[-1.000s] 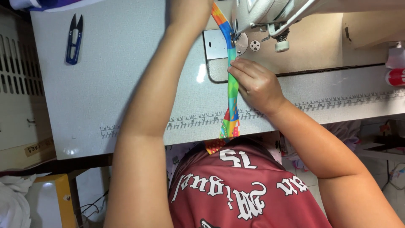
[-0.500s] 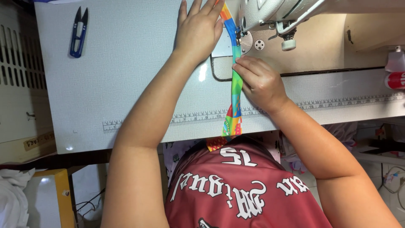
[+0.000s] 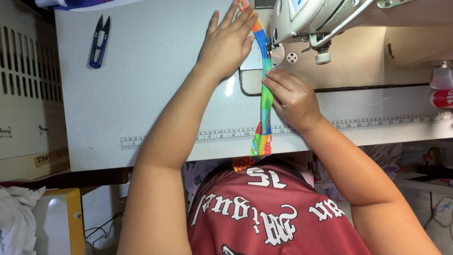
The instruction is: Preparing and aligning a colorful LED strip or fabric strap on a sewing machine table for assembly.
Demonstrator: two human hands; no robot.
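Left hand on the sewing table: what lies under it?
The left hand lies flat on the white textured table top, fingers overlapping the multicoloured fabric strip edge. Whatever sits beneath the palm is covered.

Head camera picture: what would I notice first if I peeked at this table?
Probably the rainbow-coloured strip running down the middle of the white table, under the sewing machine at the top right. The left hand lies flat beside it, and the right hand pinches it nearer the table's edge. Blue snips lie far off at the top left.
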